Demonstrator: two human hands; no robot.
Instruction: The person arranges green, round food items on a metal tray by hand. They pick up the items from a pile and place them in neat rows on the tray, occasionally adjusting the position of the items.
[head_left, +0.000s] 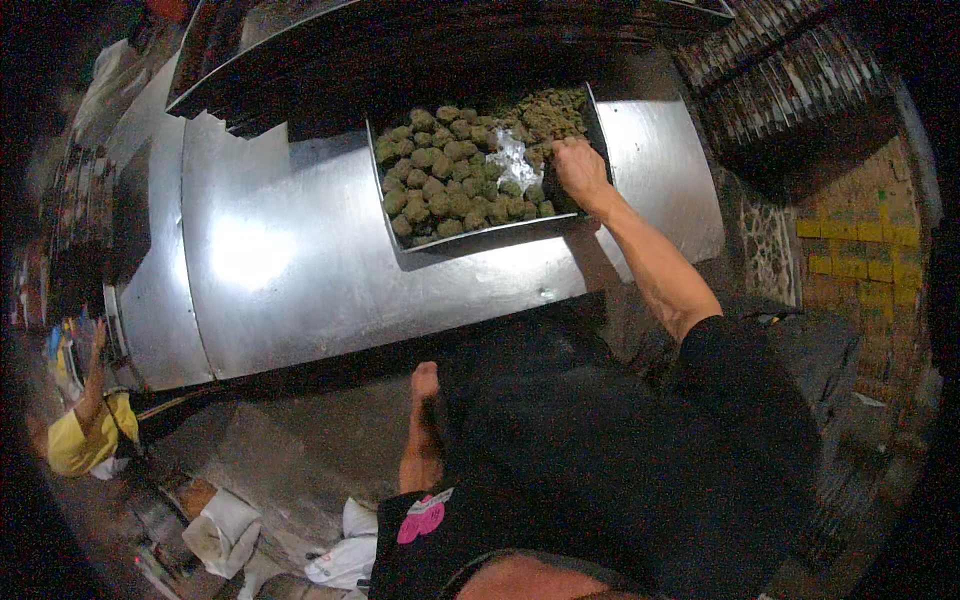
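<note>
A deep metal tray (487, 235) stands on the steel table, its left and near parts filled with many greenish-brown balls (442, 169). Loose crumbly mixture (553, 112) of similar colour lies heaped in its far right corner. My right hand (579, 166) reaches into the tray's right side, fingers curled down at the near edge of the heap; whether they grip any mixture is hidden. Near the body, below the table's front edge, is my left hand (425, 379), its fingers hard to make out, and nothing is seen in it.
The steel table (315, 300) extends left. A dark raised metal edge (262, 56) runs behind the tray. Stacked trays (795, 75) stand at the back right, near yellow-marked boxes (862, 247). A person in yellow (86, 439) is at far left; white sacks (349, 555) lie below.
</note>
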